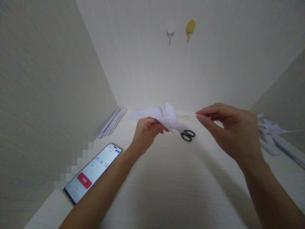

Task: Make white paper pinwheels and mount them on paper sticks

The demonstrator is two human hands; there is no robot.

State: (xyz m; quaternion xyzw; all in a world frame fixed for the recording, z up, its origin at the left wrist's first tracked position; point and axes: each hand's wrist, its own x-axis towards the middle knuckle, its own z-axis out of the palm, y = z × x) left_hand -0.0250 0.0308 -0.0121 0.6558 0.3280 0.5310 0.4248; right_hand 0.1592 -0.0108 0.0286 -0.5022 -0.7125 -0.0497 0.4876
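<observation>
At frame centre, the left hand (145, 131) holds a folded white paper piece (158, 115) raised clear of the counter (166, 178); its grip is closed on the lower fold, thumb and fingers pinching where several layers meet, which keeps the loops gathered so they cannot spring apart. The paper fans out to the left and upward from that pinch, and its free ends hang unsupported. The right hand (232, 132), right of centre, holds nothing visible: thumb and forefinger are drawn close with a narrow gap between the tips, the remaining fingers curled loosely, and the hand stands apart from the paper at roughly the same height, a posture suited to fine pinching rather than a full grasp. Black-handled scissors (187, 135) lie flat on the counter just behind and below the paper, between the two hands, within easy reach of either. A phone (94, 171) lies face up at lower left beside the left forearm, its screen angled toward the wearer and showing a running timer, so it reads at a glance. A stack of white strips (111, 122) rests against the left wall at middle left; further paper pieces (276, 140) lie loosely piled at the right edge. Two hooks (180, 29), one white and one yellow, sit on the back wall at upper centre.
</observation>
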